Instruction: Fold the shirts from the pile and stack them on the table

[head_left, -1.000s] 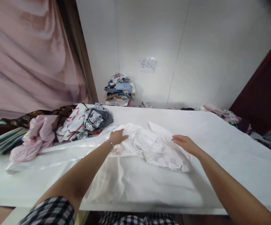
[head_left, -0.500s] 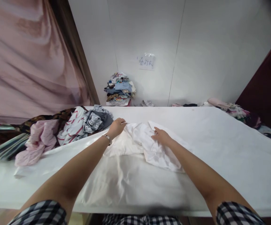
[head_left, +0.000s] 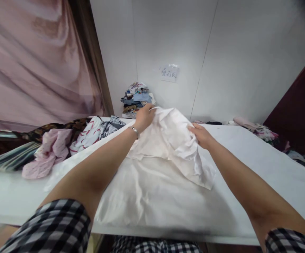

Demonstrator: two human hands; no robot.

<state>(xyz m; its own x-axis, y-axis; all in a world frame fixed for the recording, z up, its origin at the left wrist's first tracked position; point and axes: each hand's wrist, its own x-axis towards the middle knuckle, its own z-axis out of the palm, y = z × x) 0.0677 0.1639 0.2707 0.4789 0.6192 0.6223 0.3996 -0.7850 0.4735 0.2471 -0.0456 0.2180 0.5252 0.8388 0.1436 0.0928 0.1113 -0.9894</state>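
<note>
Head view, and from where I stand a pink curtain [head_left: 36, 63] hangs at far left. Below it a striped cloth [head_left: 12, 158], a pink garment [head_left: 48, 154], a white cloth with red lines [head_left: 87, 137] and a black-and-white patterned cloth [head_left: 111, 127] lie heaped against one another. Next, beyond the bench, a stack of clothes [head_left: 135, 100] rises near the wall. In front of it the left hand [head_left: 145, 116] has its fingers closed on the top edge of a white garment [head_left: 176, 137], which is lifted and sagging between both hands over the middle of the bench [head_left: 263, 182]. Whitish cloth spreads below it to the near edge; I can't tell whether it is one piece with the garment. A paper sign [head_left: 169, 73] is on the wall behind. The right hand [head_left: 200, 134] pinches the garment's other side, thumb and fingers together, a little lower than the left. At far right more clothes [head_left: 259, 130] are piled past the bench.
</note>
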